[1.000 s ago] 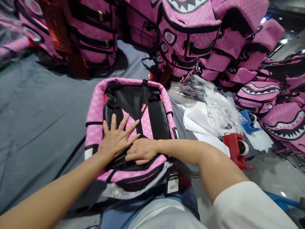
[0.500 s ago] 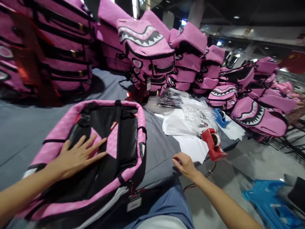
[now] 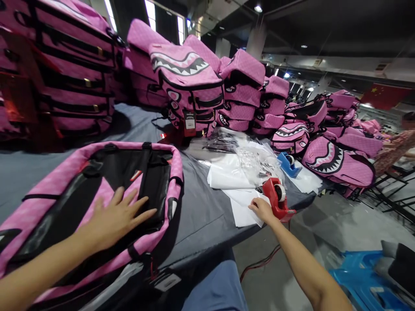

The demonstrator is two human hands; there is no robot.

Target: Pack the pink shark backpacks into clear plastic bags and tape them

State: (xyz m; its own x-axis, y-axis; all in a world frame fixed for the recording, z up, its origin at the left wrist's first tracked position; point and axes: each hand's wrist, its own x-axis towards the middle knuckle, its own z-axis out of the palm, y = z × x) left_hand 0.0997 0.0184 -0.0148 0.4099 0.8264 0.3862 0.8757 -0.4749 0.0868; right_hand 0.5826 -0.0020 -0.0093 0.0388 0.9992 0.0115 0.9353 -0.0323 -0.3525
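A pink-and-black backpack (image 3: 177, 172) lies with its black back panel up on the grey-covered table. My left hand (image 3: 113, 216) rests on that panel, fingers spread and holding nothing. At the table's front edge, my right hand (image 3: 262, 209) is over a white paper sheet (image 3: 241, 211). Its fingers are curled together; whether they grip the sheet does not show. Right beside this hand stands a red tape dispenser (image 3: 275, 198) with a white roll. A tag (image 3: 167, 281) hangs from the backpack's near side.
Stacked pink backpacks (image 3: 189, 77) with shark-mouth prints line the back. Clear plastic bags (image 3: 256, 160) and a blue tape dispenser (image 3: 289, 165) lie among papers. A blue plastic stool (image 3: 359, 276) stands on the floor at right, and a red cable (image 3: 259, 263) runs below the table.
My right hand has moved forward from the table edge onto the paper, beside the red tape dispenser. My left hand stays spread on the backpack. The view has turned up and right.
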